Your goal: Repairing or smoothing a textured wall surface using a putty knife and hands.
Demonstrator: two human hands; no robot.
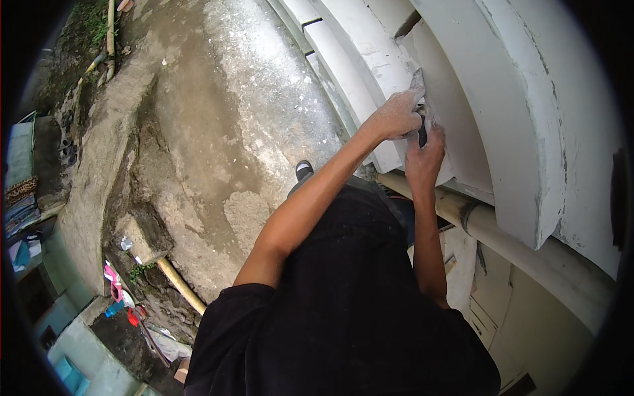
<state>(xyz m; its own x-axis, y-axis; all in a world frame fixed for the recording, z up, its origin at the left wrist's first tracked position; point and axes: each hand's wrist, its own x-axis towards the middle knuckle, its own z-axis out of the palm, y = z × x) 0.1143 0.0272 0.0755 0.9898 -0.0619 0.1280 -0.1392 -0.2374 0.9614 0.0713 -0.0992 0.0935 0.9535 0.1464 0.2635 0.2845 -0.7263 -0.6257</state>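
Observation:
White dust covers the fingers of my left hand point(395, 116), which is closed at the upper part of a tool that looks like a putty knife. Its black handle point(422, 132) sits between my two hands, and a greyish, plaster-smeared flat end point(417, 80) points up past my left fingers. Just below, my right hand point(426, 156) is closed round the handle. Both hands are over the recess of a white moulded ledge point(456, 112). My fingers hide the middle of the tool.
A pale pipe point(502, 221) runs under the white mouldings point(498, 99) on the right. Down left is stained concrete ground point(218, 132) with white splashes, a raised stone edge, a bamboo-like pole point(181, 286) and a red object point(135, 316). One shoe point(304, 169) shows below my left arm.

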